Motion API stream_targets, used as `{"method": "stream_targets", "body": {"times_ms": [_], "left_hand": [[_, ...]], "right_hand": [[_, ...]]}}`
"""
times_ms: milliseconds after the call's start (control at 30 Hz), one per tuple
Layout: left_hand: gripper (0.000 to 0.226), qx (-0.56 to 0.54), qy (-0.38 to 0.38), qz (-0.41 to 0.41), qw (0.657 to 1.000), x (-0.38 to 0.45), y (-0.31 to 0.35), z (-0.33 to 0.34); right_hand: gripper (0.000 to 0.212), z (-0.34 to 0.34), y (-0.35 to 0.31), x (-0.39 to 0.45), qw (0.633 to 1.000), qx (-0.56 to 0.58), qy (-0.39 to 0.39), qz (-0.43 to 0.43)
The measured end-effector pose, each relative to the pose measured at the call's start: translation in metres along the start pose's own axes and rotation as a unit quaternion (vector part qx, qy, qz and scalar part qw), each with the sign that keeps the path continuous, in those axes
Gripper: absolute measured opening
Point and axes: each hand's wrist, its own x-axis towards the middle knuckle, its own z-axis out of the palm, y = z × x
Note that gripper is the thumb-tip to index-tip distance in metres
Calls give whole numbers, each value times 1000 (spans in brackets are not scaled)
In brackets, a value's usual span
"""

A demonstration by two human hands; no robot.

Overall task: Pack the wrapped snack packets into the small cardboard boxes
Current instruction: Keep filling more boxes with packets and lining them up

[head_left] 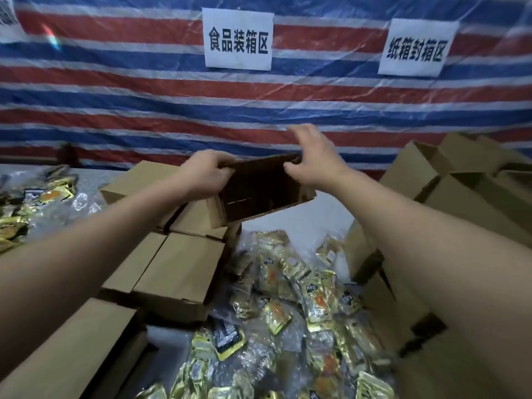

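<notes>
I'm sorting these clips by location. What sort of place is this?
Probably a makeshift food-packing station: paper signs taped on a striped tarp, stacked cardboard boxes, and a heap of snack packets.

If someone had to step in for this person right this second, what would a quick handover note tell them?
Left hand: grips the left end of an open small cardboard box, held up over the table.
Right hand: at the box's far right rim, thumb on the edge, fingers spread; the grip looks loose.
The held box looks empty inside.
Snack packets: loose heap on the table below; more packets at far left.
Closed boxes are stacked on the left, whether filled cannot be told; more boxes on the right.
Left: fill the held box, close it, repeat.
</notes>
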Motion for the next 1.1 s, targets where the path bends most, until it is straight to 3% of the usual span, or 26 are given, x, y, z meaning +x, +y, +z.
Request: {"method": "stream_targets", "body": {"times_ms": [67, 167, 200, 333, 467, 633, 800, 967, 1100], "left_hand": [[26, -39, -17, 12, 999, -12, 23, -16], [24, -106, -44, 21, 993, -36, 50, -5], [23, -118, -56, 15, 991, -46, 56, 9], [20, -126, -149, 0, 981, -103, 69, 91], [12, -140, -283, -30, 948, -188, 60, 174], [22, -152, -380, -86, 908, -282, 33, 255], [21, -167, -380, -117, 902, -326, 14, 290], [24, -182, -365, -139, 902, -329, 11, 302], [46, -173, -266, -240, 917, -333, -7, 304]], "right_hand": [[61, -25, -1, -2, 999, -35, -9, -34], [12, -42, 11, -41, 997, -46, -44, -45], [5, -40, 19, -62, 996, -58, -51, -43], [17, -1, 59, -174, 990, -115, -76, 16], [17, 62, 86, -300, 977, -96, -163, 98], [23, 136, 93, -421, 948, -59, -261, 169], [16, 169, 90, -465, 940, -40, -293, 172], [12, 169, 103, -463, 948, -23, -271, 166], [9, 167, 110, -464, 948, -39, -276, 152]]}}
